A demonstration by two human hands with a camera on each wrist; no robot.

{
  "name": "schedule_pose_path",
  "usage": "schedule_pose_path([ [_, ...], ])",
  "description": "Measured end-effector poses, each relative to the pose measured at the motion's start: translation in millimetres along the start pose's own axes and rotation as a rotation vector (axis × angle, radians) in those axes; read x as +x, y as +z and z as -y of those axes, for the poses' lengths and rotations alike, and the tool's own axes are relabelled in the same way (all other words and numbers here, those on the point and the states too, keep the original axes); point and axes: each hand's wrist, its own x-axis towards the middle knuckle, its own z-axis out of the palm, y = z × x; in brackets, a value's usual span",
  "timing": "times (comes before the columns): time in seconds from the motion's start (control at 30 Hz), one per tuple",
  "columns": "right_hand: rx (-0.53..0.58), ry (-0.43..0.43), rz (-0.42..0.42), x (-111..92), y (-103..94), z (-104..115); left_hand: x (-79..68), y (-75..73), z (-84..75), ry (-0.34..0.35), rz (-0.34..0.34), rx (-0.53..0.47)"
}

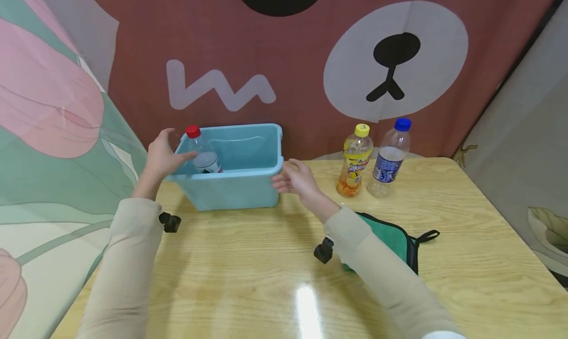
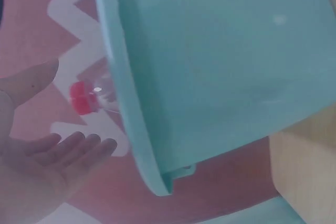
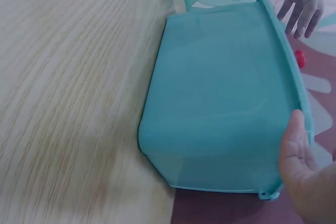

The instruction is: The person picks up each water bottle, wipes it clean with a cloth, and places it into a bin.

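A light blue plastic bin [image 1: 230, 191] stands at the back left of the table. Inside its left end leans a clear bottle with a red cap [image 1: 206, 156]. My left hand [image 1: 163, 154] is over the bin's left rim, thumb and fingers spread apart beside the bottle. In the left wrist view, the red cap [image 2: 81, 98] shows above the rim, with a gap between it and the hand. At the bin's right end is my right hand [image 1: 299, 181], its fingers extended along the outer wall. The right thumb [image 3: 295, 140] lies right at the rim in the right wrist view.
To the right stand a yellow-capped bottle [image 1: 354, 161] with orange contents and a blue-capped bottle [image 1: 389, 159]. A green cloth [image 1: 390, 235] with black edging lies partly under the right forearm. A printed curtain [image 1: 301, 82] hangs behind the table.
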Motion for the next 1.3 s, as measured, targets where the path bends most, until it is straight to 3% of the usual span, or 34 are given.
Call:
schedule_pose_path([
  [0.2,-0.022,-0.025,0.008,-18,-10.4,6,-22.5,3.1,-11.8,0.082,-0.075,-0.089],
  [0.4,-0.057,-0.067,0.045,-38,-22.6,14,-40.7,23.4,-25.8,0.27,-0.235,-0.238],
  [0.53,-0.072,-0.092,0.077,-52,-31.8,18,-51.6,34.1,-38.0,0.384,-0.266,-0.308],
  [0.7,-0.112,-0.126,0.11,-69,-44.7,19,-66.6,46.3,-53.7,0.503,-0.243,-0.358],
  [0.9,-0.185,-0.176,0.153,-86,-62.6,13,-81.4,68.1,-66.7,0.653,-0.205,-0.35],
  [1.3,-0.392,-0.22,0.206,-112,-100.2,8,-102.8,103.7,-76.8,0.817,0.0,-0.318],
])
